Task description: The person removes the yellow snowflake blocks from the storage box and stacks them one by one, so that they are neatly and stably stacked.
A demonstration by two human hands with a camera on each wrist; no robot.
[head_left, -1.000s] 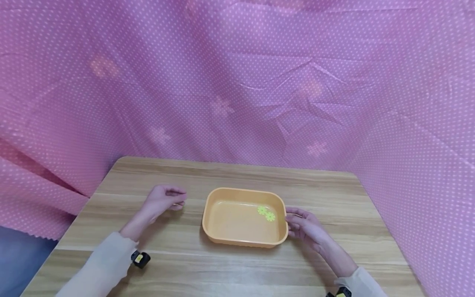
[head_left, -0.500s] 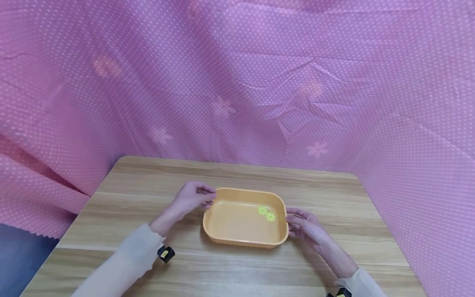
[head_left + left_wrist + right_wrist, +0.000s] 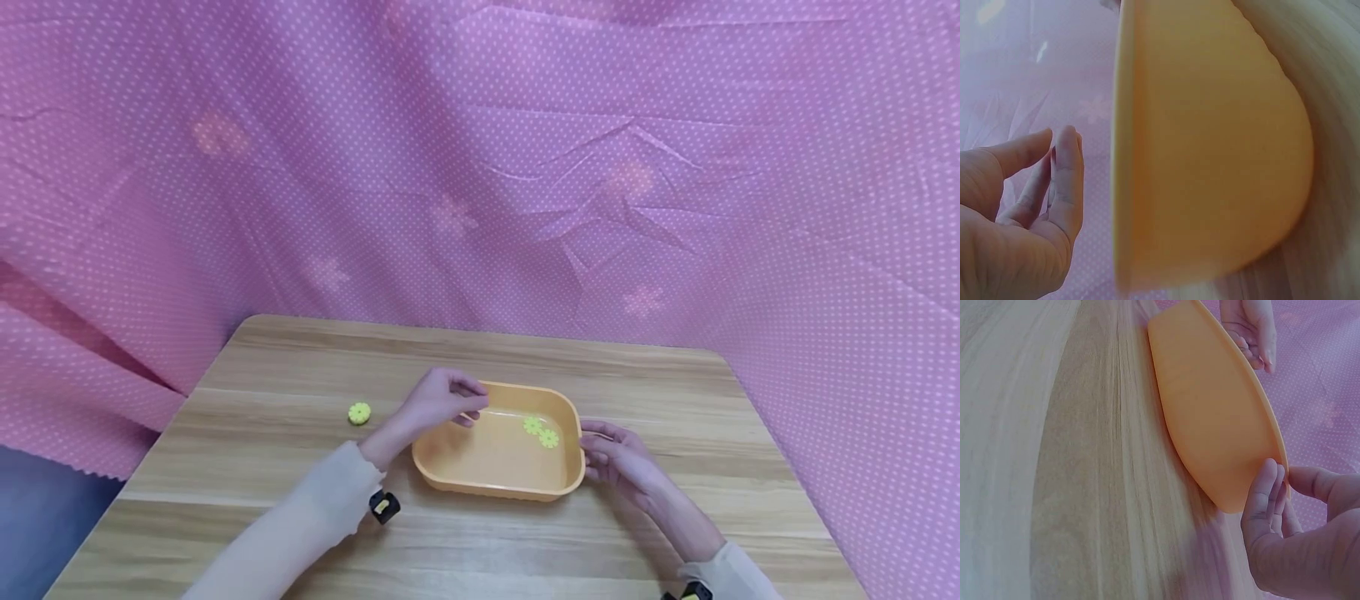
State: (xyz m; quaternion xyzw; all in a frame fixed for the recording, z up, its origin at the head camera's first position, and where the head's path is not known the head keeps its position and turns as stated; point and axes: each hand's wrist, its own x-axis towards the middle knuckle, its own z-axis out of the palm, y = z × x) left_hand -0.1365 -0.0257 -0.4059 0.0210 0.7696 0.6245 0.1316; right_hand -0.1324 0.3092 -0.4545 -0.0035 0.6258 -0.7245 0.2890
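Note:
An orange rectangular basin stands on the table, its side filling much of the left wrist view. Two yellow-green flower-shaped discs lie inside, toward its right end. My left hand is over the basin's left part, thumb and fingertips close together. I cannot tell whether something small is between those fingertips. At the right end my right hand grips the rim, with thumb and fingers on either side of the wall. More yellow-green flower-shaped pieces sit on the table left of the basin, beside my left wrist.
The wooden table has a rounded far left corner. Pink dotted cloth hangs behind it and along both sides. A small black wrist camera sits at my left sleeve.
My left hand has moved right, from the table beside the basin to over its inside, uncovering the flower-shaped pieces on the left. My right hand stays at the basin's right rim.

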